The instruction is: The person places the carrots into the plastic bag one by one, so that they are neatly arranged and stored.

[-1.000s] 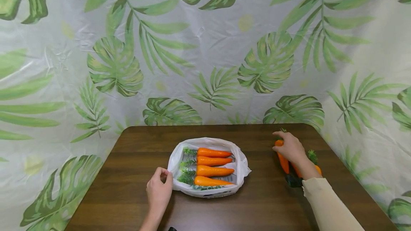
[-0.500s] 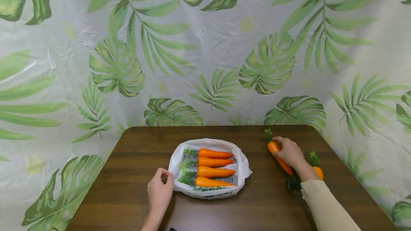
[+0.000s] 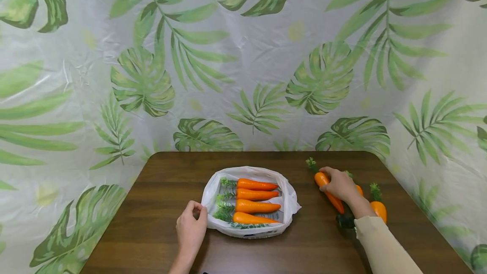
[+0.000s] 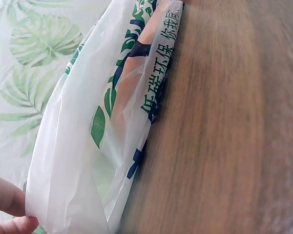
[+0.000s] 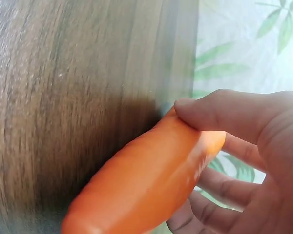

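My left hand (image 3: pixel 191 228) pinches the left rim of a white plastic bag (image 3: pixel 292 200), which stands with its mouth spread wide. The left wrist view has thumb and finger on the edge of that bag (image 4: pixel 58 161), printed with green leaves and characters. Inside lie several orange carrots (image 3: pixel 255 206) side by side, leafy tops to the left. On the right, my right hand (image 3: pixel 340 185) grips a carrot (image 3: pixel 335 202) near its thick end, its green top pointing away. In the right wrist view, thumb and fingers hold this carrot (image 5: pixel 136 180) from either side.
Another carrot (image 3: pixel 379 210) lies right of my right forearm; one more carrot (image 3: pixel 359 190) shows partly behind the wrist. A dark device (image 3: pixel 344 221) sits at that wrist. The brown wooden table (image 3: pixel 167 181) ends at a leaf-patterned curtain (image 3: pixel 262 54).
My right hand has drawn one carrot leftward, away from the other carrots on the right. My left hand keeps its hold on the bag's rim. The head view has shifted slightly.
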A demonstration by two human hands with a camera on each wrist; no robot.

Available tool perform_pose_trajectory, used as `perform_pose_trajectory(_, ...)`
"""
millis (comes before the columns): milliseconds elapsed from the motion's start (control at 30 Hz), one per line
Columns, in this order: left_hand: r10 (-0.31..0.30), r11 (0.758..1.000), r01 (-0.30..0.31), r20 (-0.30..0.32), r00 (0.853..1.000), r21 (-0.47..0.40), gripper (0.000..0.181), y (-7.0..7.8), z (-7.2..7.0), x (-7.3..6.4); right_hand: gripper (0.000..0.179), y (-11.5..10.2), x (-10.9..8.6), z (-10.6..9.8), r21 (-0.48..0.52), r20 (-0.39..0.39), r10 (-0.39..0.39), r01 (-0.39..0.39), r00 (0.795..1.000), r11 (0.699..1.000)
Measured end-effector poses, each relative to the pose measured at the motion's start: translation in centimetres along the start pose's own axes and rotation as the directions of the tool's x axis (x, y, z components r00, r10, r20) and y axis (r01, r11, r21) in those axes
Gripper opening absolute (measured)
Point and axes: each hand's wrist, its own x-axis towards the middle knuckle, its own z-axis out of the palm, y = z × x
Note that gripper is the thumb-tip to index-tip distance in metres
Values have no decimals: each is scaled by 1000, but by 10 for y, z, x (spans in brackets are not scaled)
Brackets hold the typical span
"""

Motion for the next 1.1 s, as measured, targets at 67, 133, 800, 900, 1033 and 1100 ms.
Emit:
perform_pose_trajectory(67,-2,1000,2,3,1000,-3,14,0,0,-1,67,-1,-2,0,0,-6,-3,3,1000,1000)
perform_pose_trajectory(133,-5,1000,5,5,1000,-1,13,-1,0,-2,66,-3,-3,-1,2,-19,-7,7,1000,1000)
perform_pose_trajectory(800,-5,1000,5,10,1000,1,11,3,-1,-1,63,-34,-13,-14,75,-150,-60,71,987,995)
perform_pose_trajectory(900,-10,1000,10,9,1000,0,11,3,-1,0,64,-39,-13,-16,84,-157,-68,82,985,993)
perform_pose_trajectory(1033,-18,1000,18,13,1000,3,11,3,0,0,63,-50,-14,-21,103,-174,-75,94,982,990)
perform_pose_trajectory(1100,-18,1000,18,12,1000,4,11,3,0,0,64,-55,-15,-23,110,-181,-75,96,981,989)
